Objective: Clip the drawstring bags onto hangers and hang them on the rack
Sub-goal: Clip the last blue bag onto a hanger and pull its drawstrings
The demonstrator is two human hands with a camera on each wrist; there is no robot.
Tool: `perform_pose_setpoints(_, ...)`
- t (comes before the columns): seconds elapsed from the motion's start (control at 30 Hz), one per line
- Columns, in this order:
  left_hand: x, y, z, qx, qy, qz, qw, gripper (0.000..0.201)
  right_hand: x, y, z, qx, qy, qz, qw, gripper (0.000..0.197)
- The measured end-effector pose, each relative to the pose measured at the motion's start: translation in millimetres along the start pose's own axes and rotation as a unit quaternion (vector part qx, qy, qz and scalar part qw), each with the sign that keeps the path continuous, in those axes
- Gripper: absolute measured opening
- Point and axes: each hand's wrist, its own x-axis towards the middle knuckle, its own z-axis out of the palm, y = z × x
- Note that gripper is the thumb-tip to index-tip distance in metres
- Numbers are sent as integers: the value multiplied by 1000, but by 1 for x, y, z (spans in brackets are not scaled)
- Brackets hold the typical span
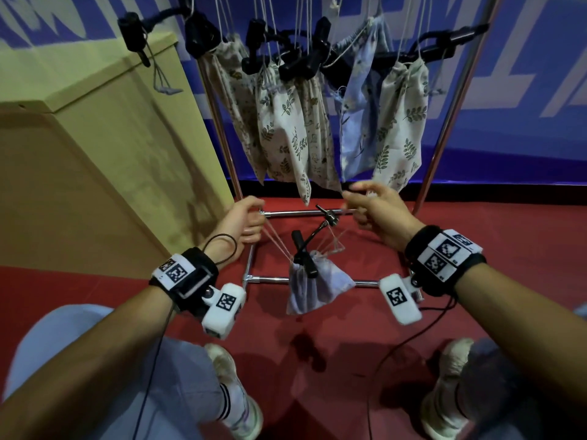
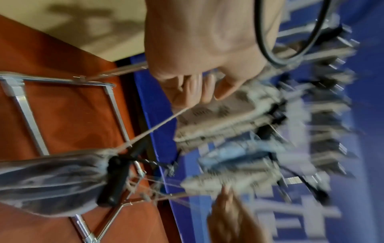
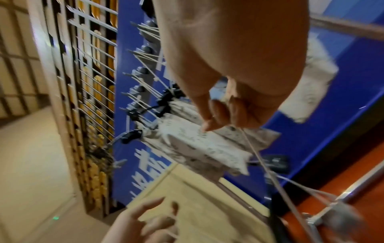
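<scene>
— Bag (image 1: 317, 292), where is it?
— Low, in front of the rack (image 1: 298, 213), hanging between the two hands above the red floor (image 1: 508, 281). It sits over the rack's near base bar, with the far base bar just behind it.
— What holds it?
— A black hanger (image 1: 305, 252) is clipped on its gathered mouth, and its strings (image 1: 276, 241) fan out to both sides. The left hand (image 1: 246, 222) has its fingers curled round the strings on that side; the left wrist view shows a taut string (image 2: 158, 126) running from the fingers down to the bag's mouth. The right hand (image 1: 376, 211) pinches the other strings between thumb and fingers.
— How does it look?
— Pale blue-grey cloth, crumpled, bunched tight at the top, sagging below the clip.
— Room to move?
— Tight on the left: a tan box (image 1: 95, 173) stands beside the rack's left upright. The right upright slants up on the other side. Overhead, several bags (image 1: 317, 122) already hang on black hangers, their lower tips just above the hands. Open floor lies toward the person's shoes (image 1: 235, 398).
</scene>
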Motion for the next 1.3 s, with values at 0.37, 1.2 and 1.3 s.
perform_pose_setpoints(0.37, -42, 19, 66, 125, -104, 203, 966, 34, -29, -20, 57, -204, -94, -121, 967, 37)
perform_pose_setpoints(1.2, -34, 25, 105, 496, 157, 512, 684, 22, -38, -44, 33, -339, -100, -258, 899, 34)
perform_pose_setpoints(1.3, -27, 30, 106, 543, 180, 490, 658, 24, -35, -51, 18, -330, -81, -230, 912, 26)
